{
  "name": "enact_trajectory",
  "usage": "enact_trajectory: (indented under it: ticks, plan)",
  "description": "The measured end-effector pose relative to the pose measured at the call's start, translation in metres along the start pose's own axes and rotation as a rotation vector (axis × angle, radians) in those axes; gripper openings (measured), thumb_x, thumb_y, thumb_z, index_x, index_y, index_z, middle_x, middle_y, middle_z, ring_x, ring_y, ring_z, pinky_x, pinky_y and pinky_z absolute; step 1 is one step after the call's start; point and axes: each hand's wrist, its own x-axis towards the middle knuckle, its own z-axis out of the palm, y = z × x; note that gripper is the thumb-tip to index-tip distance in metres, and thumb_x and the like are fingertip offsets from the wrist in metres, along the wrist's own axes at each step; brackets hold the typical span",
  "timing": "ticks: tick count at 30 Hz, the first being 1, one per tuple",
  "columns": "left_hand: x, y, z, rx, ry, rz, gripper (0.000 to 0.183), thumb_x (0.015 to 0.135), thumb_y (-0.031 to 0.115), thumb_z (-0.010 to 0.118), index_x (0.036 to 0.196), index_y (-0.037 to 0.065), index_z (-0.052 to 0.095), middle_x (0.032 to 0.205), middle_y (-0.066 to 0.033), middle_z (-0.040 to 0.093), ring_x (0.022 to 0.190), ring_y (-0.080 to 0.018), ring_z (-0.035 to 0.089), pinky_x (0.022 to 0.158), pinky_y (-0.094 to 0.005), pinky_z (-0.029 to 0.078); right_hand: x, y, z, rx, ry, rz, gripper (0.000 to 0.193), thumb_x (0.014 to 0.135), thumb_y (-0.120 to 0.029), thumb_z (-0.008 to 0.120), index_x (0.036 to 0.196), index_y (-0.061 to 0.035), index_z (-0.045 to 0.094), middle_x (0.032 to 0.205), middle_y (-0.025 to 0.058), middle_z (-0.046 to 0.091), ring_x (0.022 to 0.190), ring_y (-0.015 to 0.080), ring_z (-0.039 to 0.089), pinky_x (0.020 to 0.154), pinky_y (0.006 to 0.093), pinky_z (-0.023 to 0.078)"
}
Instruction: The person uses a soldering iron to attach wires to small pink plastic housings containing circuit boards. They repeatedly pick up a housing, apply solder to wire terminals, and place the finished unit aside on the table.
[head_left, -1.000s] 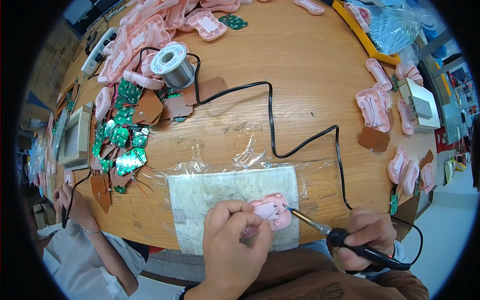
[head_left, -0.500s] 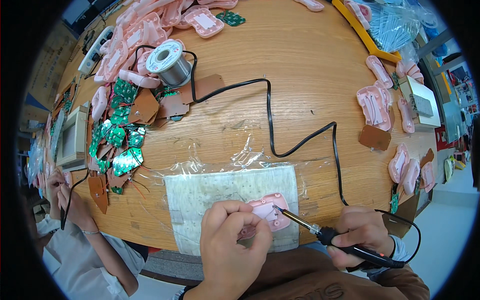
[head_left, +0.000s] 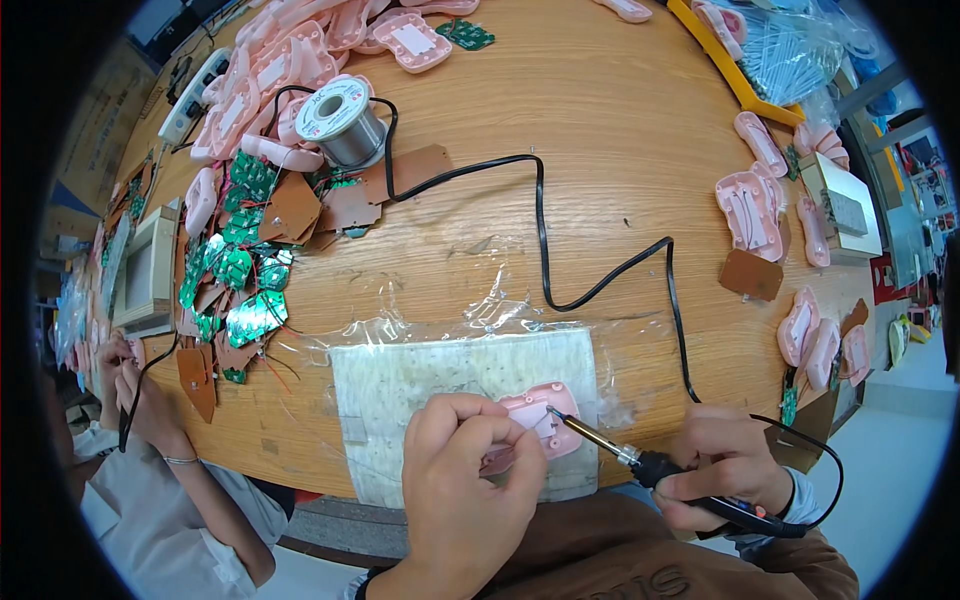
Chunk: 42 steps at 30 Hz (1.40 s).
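Note:
A pink plastic shell half [head_left: 566,398] with a white rectangular piece [head_left: 526,414] inside it lies on a pale, stained cloth mat [head_left: 400,375]. Over its left part is my left hand [head_left: 465,495], thumb and fingers pinched together; what they hold, if anything, is hidden behind them. My right hand [head_left: 728,468] grips the black handle of a soldering iron [head_left: 603,440] from the right. The iron's tip points left and meets the shell at the right end of the white piece, where a small dark wire end seems to show.
The iron's black cable zigzags over the wooden table [head_left: 600,200]. A solder spool [head_left: 342,125], green circuit boards [head_left: 255,318] and heaped pink shells [head_left: 300,50] fill the left. More shells [head_left: 750,215] and a yellow tray [head_left: 730,75] are right. Another person's hands [head_left: 150,405] work at left.
Very little differs. My left hand and the pink shell have shifted slightly away from me, while the iron's tip stays by the white piece.

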Motion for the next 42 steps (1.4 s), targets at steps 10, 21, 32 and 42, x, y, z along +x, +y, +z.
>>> enact_trajectory:
  ticks: [10,21,32,42]
  plan:
    - [-0.004,0.000,-0.003,0.006,-0.039,0.048,0.007,0.074,0.000,0.071,0.077,0.001,0.066,0.099,-0.0096,0.054,0.085,-0.0179,0.058,0.070,-0.0264,0.049,-0.009,-0.007,-0.009,0.055,0.091,0.058,0.028,0.067,-0.005,0.083,0.088,-0.0063,0.063,0.069,0.0070,0.061,0.054,0.0194,0.057,0.046,0.0295,0.041]
    - [-0.005,0.000,0.000,0.040,-0.062,0.048,0.007,0.074,-0.001,0.072,0.077,0.000,0.065,0.102,-0.0100,0.051,0.085,-0.0178,0.059,0.071,-0.0270,0.052,-0.007,0.000,-0.003,0.037,0.077,0.033,0.025,0.068,-0.003,0.081,0.085,-0.0064,0.062,0.069,0.0067,0.060,0.054,0.0196,0.058,0.045,0.0294,0.041]
    - [-0.005,-0.003,0.004,0.052,-0.033,0.103,0.008,0.074,-0.002,0.072,0.077,0.001,0.065,0.102,-0.0103,0.050,0.085,-0.0186,0.057,0.071,-0.0272,0.051,0.001,-0.011,-0.007,-0.007,0.017,0.017,0.023,0.068,-0.003,0.080,0.083,-0.0054,0.064,0.069,0.0046,0.056,0.055,0.0195,0.055,0.046,0.0304,0.039]
    - [0.019,0.022,-0.012,0.197,0.245,0.367,0.013,0.073,0.004,0.076,0.084,0.001,0.069,0.088,-0.0093,0.053,0.076,-0.0228,0.056,0.064,-0.0341,0.046,-0.016,0.000,-0.014,-0.036,0.319,-0.020,0.030,0.070,-0.022,0.082,0.081,-0.0089,0.057,0.065,0.0049,0.053,0.052,0.0155,0.047,0.046,0.0295,0.031]
